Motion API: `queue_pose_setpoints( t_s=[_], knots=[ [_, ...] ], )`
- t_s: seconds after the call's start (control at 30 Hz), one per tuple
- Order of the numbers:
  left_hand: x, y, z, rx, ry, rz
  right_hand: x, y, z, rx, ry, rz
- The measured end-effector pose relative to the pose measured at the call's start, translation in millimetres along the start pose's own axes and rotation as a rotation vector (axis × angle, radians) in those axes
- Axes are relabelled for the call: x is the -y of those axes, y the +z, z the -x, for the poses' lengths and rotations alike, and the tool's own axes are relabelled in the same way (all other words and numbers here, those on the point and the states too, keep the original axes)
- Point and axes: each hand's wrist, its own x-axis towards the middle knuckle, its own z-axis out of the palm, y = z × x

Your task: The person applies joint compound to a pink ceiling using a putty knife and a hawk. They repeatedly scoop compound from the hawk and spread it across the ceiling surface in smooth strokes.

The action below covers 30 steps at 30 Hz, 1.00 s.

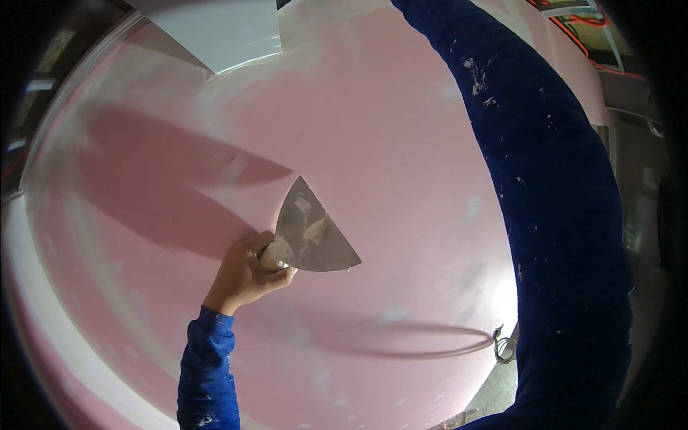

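Observation:
My left hand [256,269] is closed around the handle of a triangular putty knife [304,247], held in front of a pink drywall surface [401,179]. The wide metal blade points to the right and carries smears of pale compound. Most of the handle is hidden by my fingers. My right arm [552,215], in a blue sleeve spotted with white compound, stretches up along the right side. Its hand lies beyond the upper edge, so what it does or holds does not show.
A white boxy panel [229,32] juts in at the upper left. Pale compound bands run along the drywall's left edge. A coiled cable [504,348] hangs out at the lower right. Orange cables [573,39] run through an opening at the top right.

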Motion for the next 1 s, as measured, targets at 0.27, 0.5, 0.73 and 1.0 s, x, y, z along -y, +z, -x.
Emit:
queue_pose_setpoints(
  t_s=[0.27, 0.5, 0.73, 1.0],
  knots=[
    [-4, 1, -3, -0.029, 0.054, -0.066, -5, 9, 8, 0.209, 0.106, 0.038],
    [-4, -2, -4, 0.016, 0.011, -0.061, -28, 29, 63, 0.114, 0.091, 0.250],
    [1, -1, -6, 0.031, 0.010, 0.020, -39, 16, 105, 0.374, 0.291, -0.046],
    [-3, -5, -6, 0.040, 0.006, -0.036, -5, -25, 137, 0.350, 0.497, -0.012]
  ],
)
